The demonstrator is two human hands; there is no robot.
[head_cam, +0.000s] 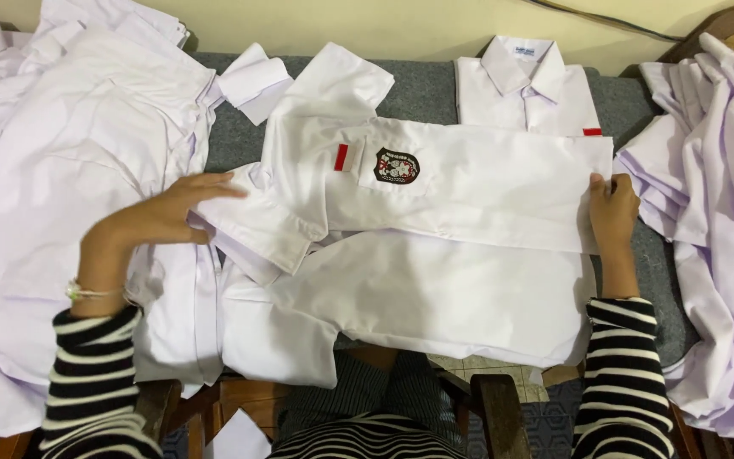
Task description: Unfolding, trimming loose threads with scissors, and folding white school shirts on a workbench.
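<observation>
Two hands work one white shirt (435, 246), which lies crosswise in front of us on the grey counter (422, 89), its front panel folded over so the dark chest badge (397, 166) and a small red tab (341, 156) face up. Our right hand (612, 208) is closed on the far end of that folded panel, fingers curled over the edge, as if to keep the fold line taut. Our left hand (163, 212) lies flat with fingers together and stretched out, pressing on the short sleeve (252, 225) at the shirt's other end; it grips nothing, and seems to be smoothing the cloth so the sleeve stays tucked.

Beyond the shirt, at the back of the counter, we see an already folded shirt (527, 89), collar up and squared. Left of our shirt a loose heap of white shirts (78, 170) spreads wide and rumpled, likely unfolded stock. Right of it another pile of white garments (719, 212) drapes over the counter's edge. Both our arms wear black-and-white striped sleeves (622, 374), and a thin bracelet (91, 291) sits on the left wrist.

Behind the counter runs a plain pale wall (384, 25); below the shirt, near our lap, dark wooden chair parts (494, 412) show.
</observation>
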